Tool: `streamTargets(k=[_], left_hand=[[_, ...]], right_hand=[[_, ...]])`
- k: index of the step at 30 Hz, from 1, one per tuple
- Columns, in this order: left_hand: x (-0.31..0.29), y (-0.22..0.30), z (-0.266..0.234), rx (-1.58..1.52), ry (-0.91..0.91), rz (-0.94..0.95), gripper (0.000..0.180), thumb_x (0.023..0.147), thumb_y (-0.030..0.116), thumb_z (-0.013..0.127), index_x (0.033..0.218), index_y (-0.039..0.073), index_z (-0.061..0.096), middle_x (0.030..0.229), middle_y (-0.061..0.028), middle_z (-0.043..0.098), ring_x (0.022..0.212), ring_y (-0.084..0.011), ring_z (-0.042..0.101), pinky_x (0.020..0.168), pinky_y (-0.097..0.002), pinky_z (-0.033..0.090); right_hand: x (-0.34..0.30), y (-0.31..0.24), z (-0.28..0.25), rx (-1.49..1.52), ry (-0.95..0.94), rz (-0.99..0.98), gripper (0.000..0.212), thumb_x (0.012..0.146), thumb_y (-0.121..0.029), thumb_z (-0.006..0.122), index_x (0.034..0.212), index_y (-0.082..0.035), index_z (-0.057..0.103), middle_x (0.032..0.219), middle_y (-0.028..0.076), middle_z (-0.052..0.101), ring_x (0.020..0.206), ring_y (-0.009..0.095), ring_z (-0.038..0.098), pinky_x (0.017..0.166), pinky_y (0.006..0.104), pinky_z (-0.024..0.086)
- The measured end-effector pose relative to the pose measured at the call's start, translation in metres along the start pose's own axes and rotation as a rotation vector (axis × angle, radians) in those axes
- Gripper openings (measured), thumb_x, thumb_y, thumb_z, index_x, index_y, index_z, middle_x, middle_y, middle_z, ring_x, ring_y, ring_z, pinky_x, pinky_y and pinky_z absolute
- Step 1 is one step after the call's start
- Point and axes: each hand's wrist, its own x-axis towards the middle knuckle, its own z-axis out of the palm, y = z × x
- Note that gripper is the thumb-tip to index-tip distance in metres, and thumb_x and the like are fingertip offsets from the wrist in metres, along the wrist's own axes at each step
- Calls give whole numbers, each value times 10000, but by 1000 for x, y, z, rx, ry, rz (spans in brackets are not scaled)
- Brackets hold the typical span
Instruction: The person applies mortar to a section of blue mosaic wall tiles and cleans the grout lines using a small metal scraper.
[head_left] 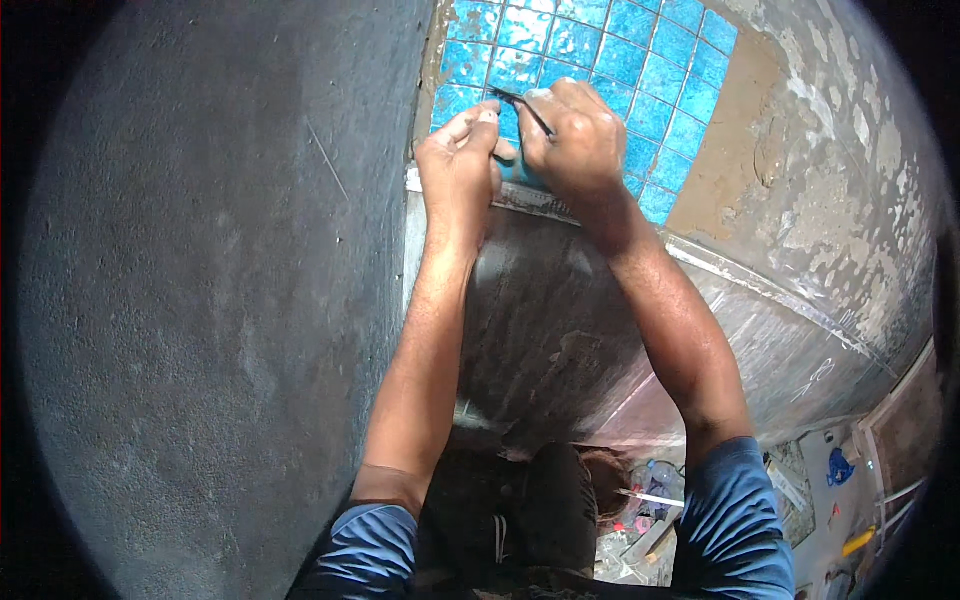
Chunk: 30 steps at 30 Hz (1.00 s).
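Glossy blue square tiles [627,60] cover a patch of wall at the top of the view, with pale joints between them. My right hand [575,140] is closed around a thin black stick-like tool [535,115], whose dark tip meets the tiles near a joint. Just left of it, my left hand [460,160] rests by the lower left tiles, thumb and fingers pinched together close to the tool's tip. Whatever the left fingers may hold is too small or hidden to make out.
A dark grey plastered wall [220,250] rises close on the left. Below the tiles runs a pale straight edge strip [760,290]. Brown mortar [735,150] borders the tiles on the right. Rubble and scraps [640,540] litter the floor, with a blue bundle [840,467] farther right.
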Motion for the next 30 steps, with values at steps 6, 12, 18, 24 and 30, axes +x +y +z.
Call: streamTargets(k=[6, 12, 18, 24, 30], left_hand=[[18, 3, 10, 86, 106, 50, 271, 1015, 264, 754, 948, 3, 787, 743, -16, 705, 542, -43, 481, 502, -225, 333], [16, 4, 15, 111, 126, 76, 275, 992, 254, 782, 933, -15, 792, 776, -39, 726, 541, -54, 512, 490, -242, 355], [13, 8, 16, 280, 188, 200, 221, 1004, 165, 734, 883, -5, 805, 730, -12, 709, 562, -57, 535, 524, -260, 401], [47, -5, 0, 322, 162, 20, 334, 1035, 271, 693, 1126, -36, 789, 959, -98, 759, 768, -174, 680, 659, -322, 563], [64, -27, -32, 408, 75, -26, 452, 1071, 268, 617, 1377, -59, 677, 1380, -178, 667, 1272, -333, 621, 958, -471, 579]], right_hand=[[-3, -2, 2, 18, 1, 8, 59, 786, -76, 745, 768, -80, 689, 795, 92, 614, 782, 295, 667, 626, 444, 562], [-5, -5, -6, 15, -20, 33, 61, 775, -92, 750, 802, -75, 698, 819, 91, 619, 809, 302, 667, 641, 449, 580], [-11, -8, -14, 33, -23, 51, 152, 800, -228, 767, 861, -89, 745, 850, 81, 640, 840, 281, 669, 675, 423, 584], [-25, -24, -19, 43, 203, 191, 262, 713, -292, 811, 846, -76, 745, 956, 138, 641, 983, 330, 623, 850, 495, 483], [-128, -93, -92, 86, 364, 546, 321, 716, -71, 790, 1013, -68, 670, 973, 135, 581, 911, 316, 587, 801, 484, 456]])
